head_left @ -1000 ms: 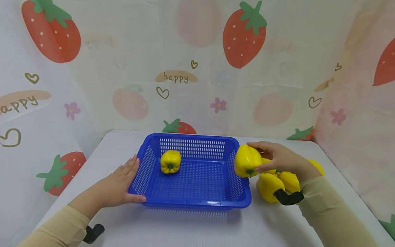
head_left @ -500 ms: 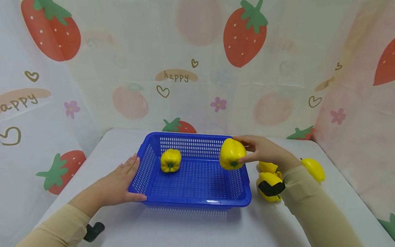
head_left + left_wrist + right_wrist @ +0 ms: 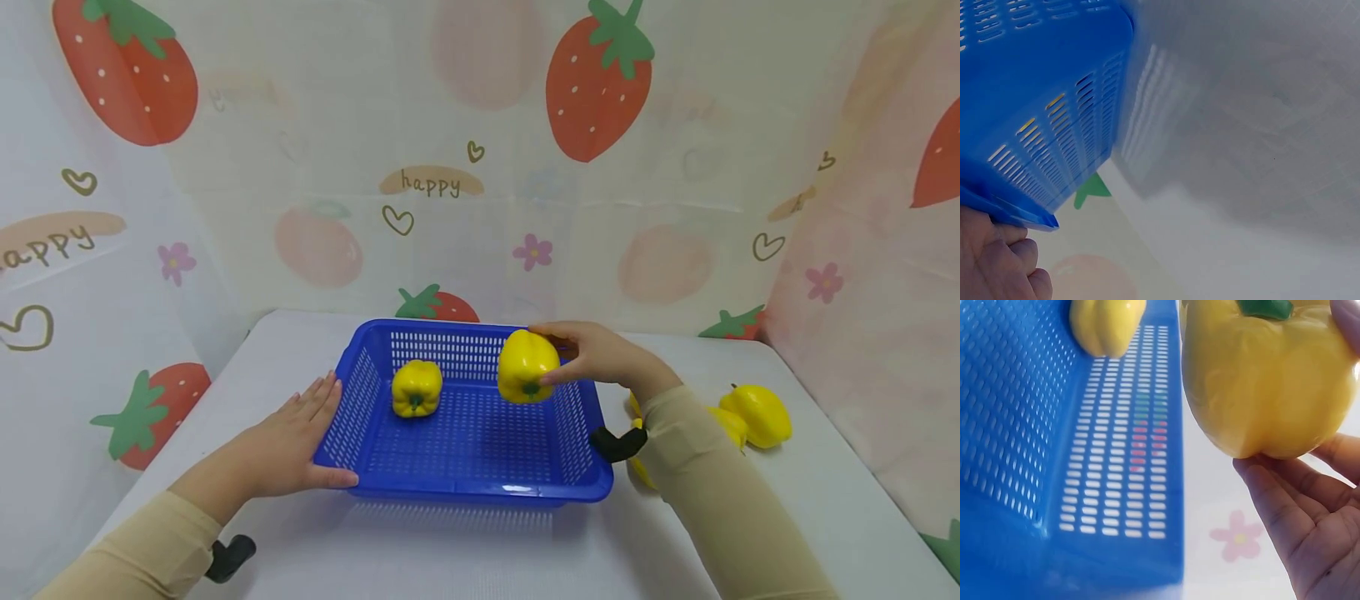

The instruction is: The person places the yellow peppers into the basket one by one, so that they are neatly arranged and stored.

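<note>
Carried leftward since the earlier frame, one pepper (image 3: 528, 365) hangs above the basket (image 3: 420, 488), held in the right hand's fingers (image 3: 1279, 500); the left hand (image 3: 288, 446) rests straight-fingered at its side. We see a second pepper (image 3: 416, 388) already inside; yellow pieces (image 3: 759, 415) remain outside, number unclear behind the sleeve (image 3: 712, 475).

Held pepper (image 3: 528, 365): yellow, glossy, lobed; green stem end toward near side; gripped by right hand (image 3: 600, 354), raised over basket's right half.
Basket (image 3: 457, 490): blue, rectangular, slotted walls, upright; left hand (image 3: 288, 442) touching its left rim.
Pepper in basket (image 3: 417, 388): yellow, on the floor, left of centre, stem end toward near side.
Loose yellow pieces (image 3: 759, 416): right of basket, partly hidden; count unclear.
</note>
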`<state>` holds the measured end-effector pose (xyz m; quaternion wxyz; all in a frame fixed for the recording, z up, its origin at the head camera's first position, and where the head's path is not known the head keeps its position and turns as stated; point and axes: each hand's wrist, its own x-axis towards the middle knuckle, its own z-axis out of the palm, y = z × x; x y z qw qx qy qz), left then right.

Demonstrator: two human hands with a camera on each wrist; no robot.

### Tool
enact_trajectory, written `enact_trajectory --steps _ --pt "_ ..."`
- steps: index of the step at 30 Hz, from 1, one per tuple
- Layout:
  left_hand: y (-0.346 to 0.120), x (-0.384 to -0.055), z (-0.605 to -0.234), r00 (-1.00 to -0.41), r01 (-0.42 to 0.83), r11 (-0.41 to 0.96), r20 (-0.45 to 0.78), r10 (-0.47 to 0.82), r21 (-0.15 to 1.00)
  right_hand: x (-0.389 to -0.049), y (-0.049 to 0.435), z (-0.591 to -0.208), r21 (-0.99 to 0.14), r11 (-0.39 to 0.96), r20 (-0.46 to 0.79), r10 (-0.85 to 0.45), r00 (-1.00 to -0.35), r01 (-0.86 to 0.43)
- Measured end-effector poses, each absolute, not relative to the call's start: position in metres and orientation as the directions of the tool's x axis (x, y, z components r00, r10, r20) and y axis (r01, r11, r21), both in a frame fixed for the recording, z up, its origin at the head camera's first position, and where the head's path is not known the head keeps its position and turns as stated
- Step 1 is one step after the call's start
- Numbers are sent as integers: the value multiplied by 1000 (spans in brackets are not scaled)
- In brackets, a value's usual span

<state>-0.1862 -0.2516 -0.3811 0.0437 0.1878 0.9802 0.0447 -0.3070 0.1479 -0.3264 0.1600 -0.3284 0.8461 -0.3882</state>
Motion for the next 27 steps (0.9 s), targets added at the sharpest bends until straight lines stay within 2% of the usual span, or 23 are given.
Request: enact_trajectory --steps 13,27 --pt "-251 -185 -377 -925 366 925 -67 374 105 -320 113 -340 -743 551 -70 -628 -775 -379" --pt "-253 -186 -380 -922 373 919 -60 383 128 -335 77 -354 -701 602 -136 -639 -757 -382"
